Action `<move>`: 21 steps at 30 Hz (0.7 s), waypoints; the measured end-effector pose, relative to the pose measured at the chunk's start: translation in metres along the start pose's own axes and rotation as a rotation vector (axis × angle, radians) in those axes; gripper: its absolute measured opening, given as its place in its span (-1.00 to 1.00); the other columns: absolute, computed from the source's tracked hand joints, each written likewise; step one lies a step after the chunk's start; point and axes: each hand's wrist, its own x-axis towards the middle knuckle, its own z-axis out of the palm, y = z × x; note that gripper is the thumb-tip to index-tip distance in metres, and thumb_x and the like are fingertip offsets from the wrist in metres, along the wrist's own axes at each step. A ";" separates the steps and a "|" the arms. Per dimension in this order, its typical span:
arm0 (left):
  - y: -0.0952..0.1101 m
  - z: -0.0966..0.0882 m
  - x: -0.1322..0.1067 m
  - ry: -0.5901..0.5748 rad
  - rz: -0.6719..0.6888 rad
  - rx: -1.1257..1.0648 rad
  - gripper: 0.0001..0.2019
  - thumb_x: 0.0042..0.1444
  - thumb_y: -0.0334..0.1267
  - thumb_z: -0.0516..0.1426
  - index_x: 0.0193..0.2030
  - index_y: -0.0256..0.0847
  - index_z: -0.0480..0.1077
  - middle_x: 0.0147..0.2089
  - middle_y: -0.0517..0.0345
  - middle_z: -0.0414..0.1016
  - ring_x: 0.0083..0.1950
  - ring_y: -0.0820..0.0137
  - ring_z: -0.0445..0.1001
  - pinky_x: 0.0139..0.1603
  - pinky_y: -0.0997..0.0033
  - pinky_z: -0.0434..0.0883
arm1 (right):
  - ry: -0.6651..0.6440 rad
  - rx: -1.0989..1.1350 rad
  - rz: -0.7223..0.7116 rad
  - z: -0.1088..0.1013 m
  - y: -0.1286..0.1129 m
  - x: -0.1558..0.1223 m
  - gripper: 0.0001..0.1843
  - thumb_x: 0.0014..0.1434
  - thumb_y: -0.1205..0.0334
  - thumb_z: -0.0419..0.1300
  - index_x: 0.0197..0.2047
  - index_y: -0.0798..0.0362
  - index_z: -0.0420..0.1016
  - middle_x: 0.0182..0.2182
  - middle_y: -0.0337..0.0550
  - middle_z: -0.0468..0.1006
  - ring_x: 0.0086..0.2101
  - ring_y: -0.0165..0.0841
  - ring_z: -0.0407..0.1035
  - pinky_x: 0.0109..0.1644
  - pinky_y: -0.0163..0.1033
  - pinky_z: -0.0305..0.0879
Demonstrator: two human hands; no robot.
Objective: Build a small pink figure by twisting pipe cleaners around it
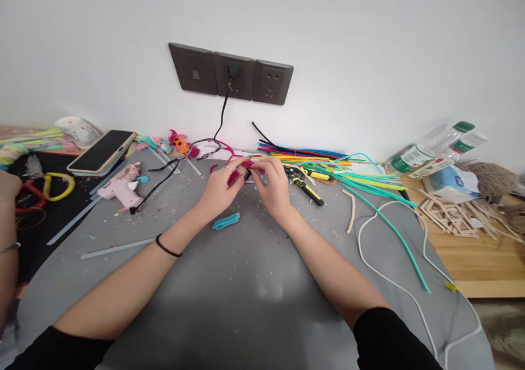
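Observation:
My left hand [221,190] and my right hand [272,186] meet near the back of the grey table mat [246,299]. The fingers of both are closed in a pinch around a magenta pipe cleaner [246,163], partly hidden by them. A small black piece [248,174] shows between my fingertips; I cannot make out what it is. Below my hands lies a folded blue pipe cleaner bundle [226,221]. Pliers with yellow and black handles [308,190] rest just right of my right hand.
A pink glue gun [123,188], glue sticks [117,248], a phone [102,152] and scissors [58,186] lie left. Coloured pipe cleaners [377,184] and a white cable [381,274] are right, with bottles [416,155] beyond. Another person's arm [7,238] is at the left edge.

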 end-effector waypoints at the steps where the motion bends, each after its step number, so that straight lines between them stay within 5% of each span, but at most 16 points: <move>1: 0.001 0.000 0.000 -0.004 -0.002 -0.004 -0.54 0.27 -0.23 0.08 0.29 -0.20 0.42 -0.13 0.06 0.63 -0.21 0.30 0.54 -0.09 0.34 0.45 | 0.001 -0.005 -0.009 0.000 0.000 0.000 -0.90 0.40 0.25 0.13 -0.13 -0.05 0.48 -0.16 -0.04 0.53 -0.08 -0.20 0.42 0.05 -0.02 0.39; 8: -0.003 0.000 0.002 -0.033 -0.066 -0.208 -0.57 0.28 -0.15 0.11 0.25 -0.20 0.41 -0.20 0.09 0.57 -0.28 0.35 0.52 -0.19 0.36 0.47 | 0.039 0.034 -0.033 0.000 -0.001 0.000 -0.91 0.40 0.28 0.13 -0.17 -0.03 0.45 -0.20 -0.06 0.54 -0.10 -0.24 0.44 -0.04 -0.10 0.42; 12: -0.009 0.001 0.005 -0.017 -0.075 -0.381 -0.58 0.24 -0.09 0.18 0.19 -0.19 0.42 0.08 -0.05 0.58 0.12 0.21 0.54 0.11 0.24 0.49 | 0.041 0.058 0.012 0.001 -0.001 0.000 -0.91 0.39 0.28 0.13 -0.19 -0.02 0.45 -0.21 -0.07 0.54 -0.13 -0.26 0.44 -0.06 -0.10 0.42; 15: -0.010 0.001 0.007 -0.035 -0.122 -0.479 -0.56 0.20 -0.05 0.23 0.16 -0.18 0.44 0.18 -0.09 0.54 0.24 0.14 0.49 0.15 0.19 0.49 | 0.034 0.095 0.070 0.000 -0.002 0.001 -0.90 0.38 0.28 0.13 -0.20 -0.01 0.46 -0.21 -0.08 0.54 -0.16 -0.28 0.44 -0.09 -0.12 0.42; 21: -0.007 0.005 0.005 -0.041 -0.216 -0.665 -0.61 0.22 0.04 0.22 0.11 -0.08 0.44 0.06 0.05 0.55 -0.04 0.34 0.55 -0.13 0.40 0.53 | 0.034 0.209 0.133 -0.001 -0.003 0.003 -0.89 0.35 0.28 0.17 -0.24 -0.02 0.49 -0.25 -0.11 0.56 -0.21 -0.30 0.43 -0.12 -0.15 0.43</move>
